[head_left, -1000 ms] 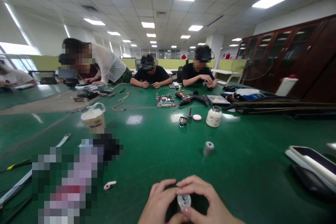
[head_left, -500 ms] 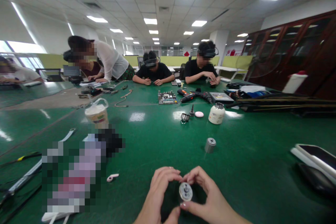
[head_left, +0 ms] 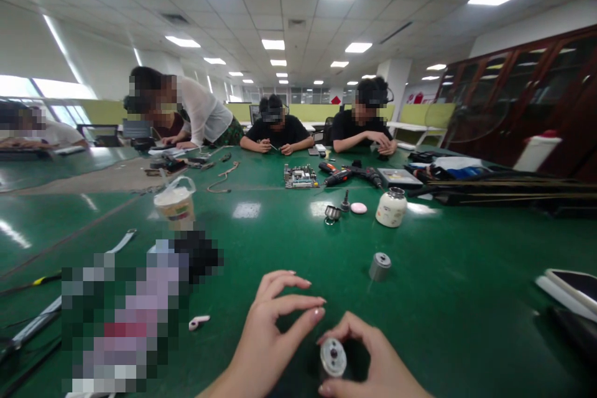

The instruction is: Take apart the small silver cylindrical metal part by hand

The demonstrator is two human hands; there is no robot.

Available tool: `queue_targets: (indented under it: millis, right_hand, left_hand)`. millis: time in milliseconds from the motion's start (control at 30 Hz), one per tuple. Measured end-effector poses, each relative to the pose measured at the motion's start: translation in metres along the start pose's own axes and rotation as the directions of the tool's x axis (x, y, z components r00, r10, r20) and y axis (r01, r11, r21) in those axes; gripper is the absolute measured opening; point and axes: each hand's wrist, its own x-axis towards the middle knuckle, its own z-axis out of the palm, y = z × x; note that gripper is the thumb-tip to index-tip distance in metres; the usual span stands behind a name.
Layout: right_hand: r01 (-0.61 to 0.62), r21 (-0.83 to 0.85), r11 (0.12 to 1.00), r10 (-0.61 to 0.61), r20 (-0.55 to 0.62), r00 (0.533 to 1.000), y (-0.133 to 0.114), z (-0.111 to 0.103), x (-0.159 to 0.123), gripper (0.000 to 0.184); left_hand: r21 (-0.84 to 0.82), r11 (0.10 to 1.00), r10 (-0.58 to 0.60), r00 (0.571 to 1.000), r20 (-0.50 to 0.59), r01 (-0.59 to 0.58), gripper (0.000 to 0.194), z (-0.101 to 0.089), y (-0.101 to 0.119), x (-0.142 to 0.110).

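Note:
My right hand [head_left: 368, 360] is closed round a small round metal part [head_left: 333, 357] with a silver face and a dark centre, held low over the green table [head_left: 289, 249]. Just left of that part, my left hand [head_left: 270, 336] hovers with its fingers spread and curved, holding nothing. A short grey metal cylinder [head_left: 380, 266] stands on the table a little beyond my hands.
A white jar [head_left: 392, 207], a pink disc [head_left: 359, 208] and small metal fittings [head_left: 333, 213] lie mid-table. A circuit board [head_left: 301, 176] and power tools [head_left: 347, 175] sit farther back. Several people work at the far edge. A phone [head_left: 571, 289] lies at right, a white earbud [head_left: 199, 322] at left.
My left hand has let go of the metal part and lifted away with fingers spread. The right hand alone now holds it, slightly lower in view.

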Motion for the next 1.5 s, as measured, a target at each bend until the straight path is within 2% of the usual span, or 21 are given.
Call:
queue_targets:
  millis: [67,133,233,300,367,467,533,700,900,1100,1367,1500]
  right_hand:
    - [-0.01,-0.065,0.998,0.011,0.01,1.0,-0.001,-0.001,-0.001,0.035]
    - [-0.001,-0.137,0.991,0.002,0.008,1.0,0.0,-0.002,-0.002,0.036]
    - [0.037,-0.188,0.981,-0.035,0.012,0.999,0.004,-0.003,-0.003,0.037]
    - [0.052,-0.185,0.981,-0.05,0.015,0.999,0.005,-0.003,-0.003,0.037]
    - [0.062,-0.175,0.983,-0.059,0.022,0.998,0.004,-0.004,-0.003,0.034]
    - [0.069,-0.171,0.983,-0.067,0.02,0.998,0.001,-0.004,-0.004,0.032]
    - [0.07,-0.164,0.984,-0.07,0.01,0.998,-0.001,-0.003,-0.005,0.032]
    - [0.086,-0.158,0.984,-0.088,-0.007,0.996,0.0,-0.002,-0.006,0.033]
    - [0.089,-0.163,0.983,-0.093,-0.018,0.995,-0.002,0.0,-0.007,0.027]
    - [0.072,-0.18,0.981,-0.072,0.005,0.997,-0.008,0.0,-0.007,0.023]
    - [0.071,-0.198,0.978,-0.073,-0.001,0.997,-0.009,0.001,-0.007,0.022]
    - [0.086,-0.193,0.977,-0.088,0.0,0.996,-0.009,0.0,-0.008,0.028]
  left_hand:
    - [0.171,0.984,-0.042,0.999,-0.025,0.046,0.014,0.0,-0.011,0.001]
    - [0.298,0.952,-0.085,0.996,0.027,0.073,0.013,0.002,-0.024,-0.001]
    - [0.343,0.938,-0.081,0.994,0.067,0.053,0.012,0.005,-0.034,-0.004]
    - [0.267,0.963,-0.041,0.999,0.031,0.032,0.013,0.005,-0.032,-0.004]
    - [0.109,0.994,0.014,1.0,0.015,-0.015,0.014,0.004,-0.024,-0.004]
    - [-0.146,0.984,0.117,0.99,0.081,-0.105,0.013,0.005,-0.006,-0.007]
    - [-0.239,0.961,0.17,0.979,0.116,-0.138,0.013,0.006,0.002,-0.01]
    - [-0.223,0.964,0.176,0.975,0.136,-0.143,0.016,0.008,0.009,-0.013]
    - [-0.238,0.948,0.25,0.957,0.147,-0.211,0.023,0.007,0.011,-0.016]
    - [-0.377,0.918,0.183,0.976,0.12,-0.125,0.024,0.012,0.01,-0.02]
    - [-0.34,0.938,0.116,0.984,0.134,-0.065,0.021,0.015,0.01,-0.02]
    - [-0.352,0.933,0.136,0.98,0.144,-0.078,0.033,0.019,0.001,-0.022]
